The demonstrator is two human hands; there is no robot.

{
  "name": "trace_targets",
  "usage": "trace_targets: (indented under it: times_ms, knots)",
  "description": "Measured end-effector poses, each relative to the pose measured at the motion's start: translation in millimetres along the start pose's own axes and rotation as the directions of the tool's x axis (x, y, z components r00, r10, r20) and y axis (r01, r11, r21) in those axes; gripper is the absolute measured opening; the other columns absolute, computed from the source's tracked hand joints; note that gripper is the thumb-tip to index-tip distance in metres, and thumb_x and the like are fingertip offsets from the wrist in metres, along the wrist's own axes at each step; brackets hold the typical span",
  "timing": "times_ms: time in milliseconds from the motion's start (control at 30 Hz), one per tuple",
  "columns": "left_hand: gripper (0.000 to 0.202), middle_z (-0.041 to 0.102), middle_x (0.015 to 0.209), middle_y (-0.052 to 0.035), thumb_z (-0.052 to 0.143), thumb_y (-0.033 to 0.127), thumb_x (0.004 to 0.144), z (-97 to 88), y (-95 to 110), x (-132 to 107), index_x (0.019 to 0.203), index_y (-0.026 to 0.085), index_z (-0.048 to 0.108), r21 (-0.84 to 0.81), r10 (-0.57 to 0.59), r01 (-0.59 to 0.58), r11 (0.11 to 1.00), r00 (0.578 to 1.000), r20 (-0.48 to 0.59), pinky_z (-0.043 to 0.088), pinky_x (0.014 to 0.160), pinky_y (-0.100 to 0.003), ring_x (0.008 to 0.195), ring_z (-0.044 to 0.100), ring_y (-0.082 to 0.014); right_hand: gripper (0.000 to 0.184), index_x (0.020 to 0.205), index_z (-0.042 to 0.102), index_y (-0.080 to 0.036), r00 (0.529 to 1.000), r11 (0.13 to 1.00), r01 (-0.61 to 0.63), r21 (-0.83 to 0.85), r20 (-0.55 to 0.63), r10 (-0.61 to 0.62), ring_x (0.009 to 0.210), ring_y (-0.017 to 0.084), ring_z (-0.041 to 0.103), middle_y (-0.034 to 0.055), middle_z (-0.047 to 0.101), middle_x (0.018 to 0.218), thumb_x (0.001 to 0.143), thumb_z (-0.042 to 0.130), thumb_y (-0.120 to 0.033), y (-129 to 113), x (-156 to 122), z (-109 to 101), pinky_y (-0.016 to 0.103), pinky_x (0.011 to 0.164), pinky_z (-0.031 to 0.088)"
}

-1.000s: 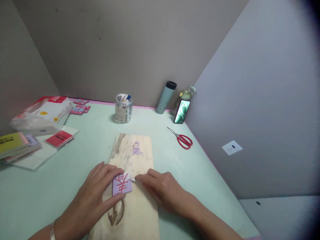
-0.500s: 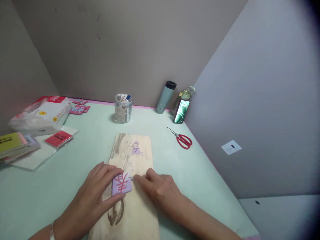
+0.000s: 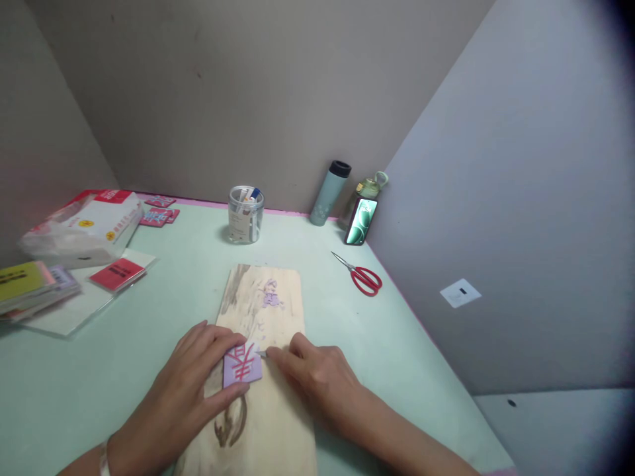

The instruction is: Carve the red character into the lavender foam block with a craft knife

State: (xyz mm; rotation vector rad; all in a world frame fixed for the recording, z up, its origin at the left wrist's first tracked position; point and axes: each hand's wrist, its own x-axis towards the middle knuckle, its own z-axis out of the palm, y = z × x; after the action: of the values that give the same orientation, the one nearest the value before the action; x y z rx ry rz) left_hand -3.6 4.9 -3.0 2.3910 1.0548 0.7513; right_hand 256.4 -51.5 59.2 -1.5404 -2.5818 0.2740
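Right hand (image 3: 317,373): fingers closed on a small, thin, silver-grey pointed blade (image 3: 262,354), its handle hidden in the grip; the tip points left, at or just beside the block's right edge, near the far corner — contact cannot be told. Left hand (image 3: 193,370): thumb at the near edge, fingers at the far edge, clasping a flat, squarish lilac block (image 3: 254,375) marked with red strokes. Block: lying flat on a long, pale wooden board (image 3: 285,416) with brown stains, between the two hands. Handling, as judged: the work looks like paring lilac material from around the red strokes; short, shallow, low-angled cuts should serve best, stopping shy of each red line, with the block turned rather than the wrist twisted. Caution: the left fingertips sit close to the blade's path — best drawn back along the edges before any firmer push. Beyond, on the board's far end: a small heap of crumbly lilac shavings (image 3: 270,299), best left clear of the cutting spot. Farther right, on the pale green tabletop (image 3: 421,370): red-handled metal scissors (image 3: 366,281), lying apart, untouched.
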Motion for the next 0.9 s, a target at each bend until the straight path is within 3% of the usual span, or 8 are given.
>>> trace_targets:
  times_ms: [400,533,700,900]
  knots:
    - [0.04,0.067,0.122,-0.0016,0.071,0.051,0.093,1.2,3.7,0.9,0.128,0.033,0.063,-0.054,-0.032,0.03,0.998,0.999,-0.043,0.056,0.096,-0.038,0.114,0.063,-0.0258,0.031,0.124,0.066,-0.023,0.995,0.995,-0.095,0.017,-0.029,0.095,0.058,0.011,0.044,0.0028,0.059,0.089,0.097,0.056,-0.011,2.2,5.0,2.9,0.026,0.053,0.02]
    - [0.04,0.065,0.122,-0.0039,0.069,0.052,0.094,5.1,7.4,-1.0,0.128,0.032,0.062,-0.1,-0.069,0.063,0.993,0.996,-0.056,0.052,0.102,-0.043,0.116,0.06,-0.0279,0.038,0.131,0.066,-0.026,0.997,0.991,-0.046,0.122,-0.058,0.054,0.063,0.012,0.049,0.0029,0.059,0.09,0.097,0.056,-0.013,7.0,1.8,6.6,0.025,0.054,0.024]
    - [0.04,0.065,0.124,-0.0028,0.069,0.052,0.094,6.4,6.4,-2.0,0.129,0.034,0.061,-0.092,-0.082,0.077,0.993,0.995,-0.053,0.048,0.11,-0.047,0.119,0.059,-0.0285,0.039,0.134,0.065,-0.026,0.999,0.987,-0.019,0.162,-0.038,0.025,0.06,0.011,0.045,0.0026,0.06,0.092,0.098,0.054,-0.014,6.8,-1.4,6.8,0.025,0.055,0.026]
    - [0.041,0.066,0.122,-0.0019,0.071,0.049,0.094,2.6,2.3,0.3,0.13,0.034,0.061,-0.031,-0.01,0.009,0.999,0.999,-0.034,0.054,0.098,-0.038,0.115,0.061,-0.0263,0.035,0.13,0.067,-0.026,0.999,0.993,-0.039,0.107,-0.016,0.041,0.058,0.011,0.041,0.0025,0.06,0.091,0.101,0.052,-0.014,1.9,0.0,2.8,0.026,0.054,0.022]
